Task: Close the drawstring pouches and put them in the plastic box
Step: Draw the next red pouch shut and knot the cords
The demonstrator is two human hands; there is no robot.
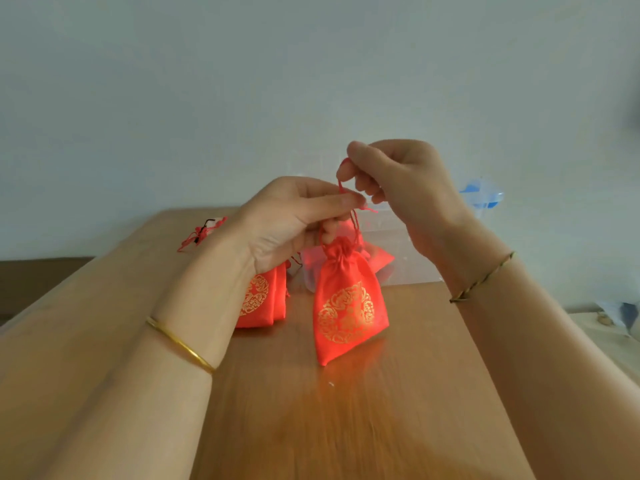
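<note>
A red drawstring pouch (348, 306) with a gold round pattern hangs above the wooden table (346, 410), its neck gathered tight. My left hand (294, 220) pinches the red cord just above the neck. My right hand (391, 174) is higher and pinches the upper end of the same cord. More red pouches (263, 299) lie on the table behind my left wrist. A clear plastic box (405, 251) stands behind the hanging pouch, with red pouches (379, 258) seen through its wall.
A tangle of red cord with a black bit (202, 232) lies at the table's far left. A clear lid with blue clips (483, 194) leans behind the box. A pale wall is close behind the table. Cloth and small items (620, 317) lie at the right edge.
</note>
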